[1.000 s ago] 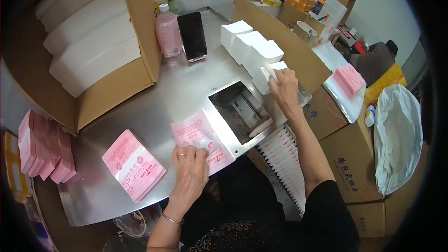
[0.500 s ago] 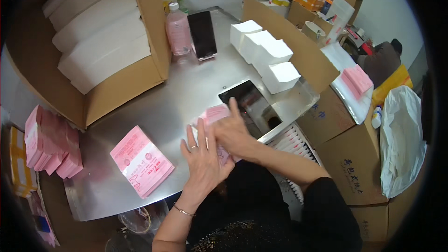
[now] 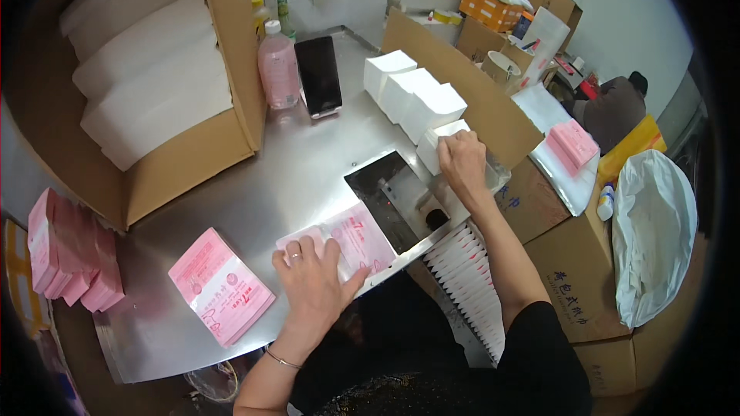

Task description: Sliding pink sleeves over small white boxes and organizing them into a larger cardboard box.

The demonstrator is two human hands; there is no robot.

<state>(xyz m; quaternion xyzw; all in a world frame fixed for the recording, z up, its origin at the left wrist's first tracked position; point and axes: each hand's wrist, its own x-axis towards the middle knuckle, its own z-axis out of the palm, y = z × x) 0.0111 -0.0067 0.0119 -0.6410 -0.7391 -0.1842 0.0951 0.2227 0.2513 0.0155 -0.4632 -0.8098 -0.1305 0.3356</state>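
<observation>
My left hand (image 3: 314,283) lies with fingers apart on a pink and white printed plastic bag (image 3: 361,240), flat on the metal table beside a dark rectangular opening (image 3: 385,185). Farther right, my right hand (image 3: 464,166) is closed at the nearest stack of folded white tissues (image 3: 428,152), its fingertips bent over the top and side. More white tissue stacks (image 3: 420,100) stand in a row behind it. To the left of my left hand sits a thick pile of the same pink bags (image 3: 221,285).
A large carton (image 3: 193,166) of white tissue bundles stands at the left. A phone on a stand (image 3: 319,77) and a pink liquid bottle (image 3: 278,69) are at the back. Packed tissues (image 3: 466,277) line up below the table's right edge. Another person (image 3: 614,108) is far right.
My right hand has left the pink bag and moved right to the nearest tissue stack. The left hand stays on the bag, its fingers now more bent. The opening's interior looks different.
</observation>
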